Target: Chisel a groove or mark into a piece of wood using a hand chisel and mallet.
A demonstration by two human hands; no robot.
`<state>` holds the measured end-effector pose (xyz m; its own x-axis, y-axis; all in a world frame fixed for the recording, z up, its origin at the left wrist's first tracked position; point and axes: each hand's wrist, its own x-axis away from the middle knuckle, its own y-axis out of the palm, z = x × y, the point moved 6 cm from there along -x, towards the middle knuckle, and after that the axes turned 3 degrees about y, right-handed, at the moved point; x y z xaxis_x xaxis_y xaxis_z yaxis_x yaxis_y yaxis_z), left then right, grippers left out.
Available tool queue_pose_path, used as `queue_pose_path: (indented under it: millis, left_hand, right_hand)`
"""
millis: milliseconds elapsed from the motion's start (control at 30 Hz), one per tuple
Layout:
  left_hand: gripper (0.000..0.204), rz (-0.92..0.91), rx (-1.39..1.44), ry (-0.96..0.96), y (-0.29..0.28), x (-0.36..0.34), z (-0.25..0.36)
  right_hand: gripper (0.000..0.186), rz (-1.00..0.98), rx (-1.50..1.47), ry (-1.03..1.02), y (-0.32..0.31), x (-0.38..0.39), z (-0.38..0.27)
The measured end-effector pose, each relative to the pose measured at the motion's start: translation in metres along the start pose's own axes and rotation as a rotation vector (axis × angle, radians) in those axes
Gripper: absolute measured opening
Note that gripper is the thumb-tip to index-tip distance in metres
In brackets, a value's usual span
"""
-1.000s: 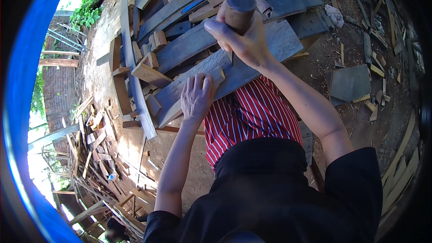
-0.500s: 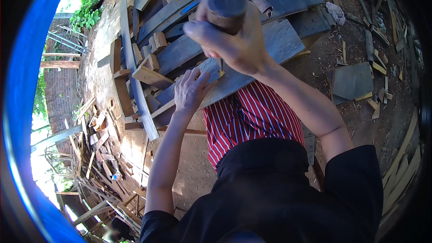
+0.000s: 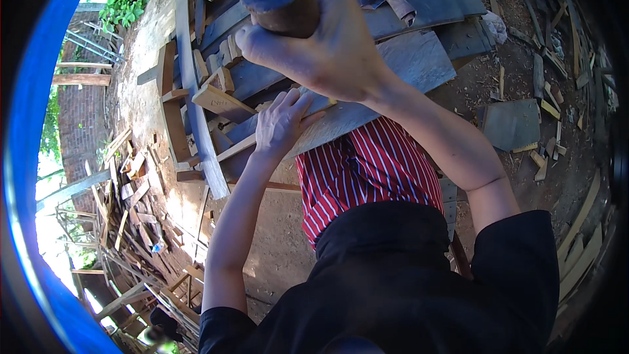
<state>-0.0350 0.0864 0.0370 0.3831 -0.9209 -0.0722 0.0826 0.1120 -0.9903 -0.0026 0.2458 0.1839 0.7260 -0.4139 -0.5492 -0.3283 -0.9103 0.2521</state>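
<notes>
My right hand (image 3: 337,49) is wrapped round the thick, round handle (image 3: 282,0) of a tool, its dark butt end facing up. The tool's working end is hidden beneath the hand. Below and to the left, my left hand (image 3: 280,128) lies with its fingers stretched out on a dark piece of wood at the near edge of a wide grey board (image 3: 419,59). A small pale tip of wood shows just beyond its fingers, mostly covered by the right hand. The board reaches over my striped trousers (image 3: 373,170).
Left of the board, several offcut blocks (image 3: 223,101) and a long narrow plank (image 3: 188,65) form a frame-like stack. Dark planks (image 3: 426,6) lie behind. A flat grey sheet (image 3: 512,124) rests on the dirt at right, and scrap wood (image 3: 134,203) is heaped at far left.
My right hand has lifted the tool up and leftward, closer to the camera. The thin metal part seen under it earlier is now hidden. My left hand stays at nearly the same place.
</notes>
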Motion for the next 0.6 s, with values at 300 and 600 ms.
queue_pose_path:
  millis: [300,600]
  left_hand:
    - [0.033,0.030,0.004,0.022,-0.001,0.000,-0.003]
    - [0.033,-0.007,-0.004,0.023,0.002,-0.001,-0.004]
  right_hand:
    - [0.019,-0.078,-0.014,0.089,0.008,0.003,0.013]
    - [0.022,-0.183,-0.005,0.123,0.011,0.000,0.023]
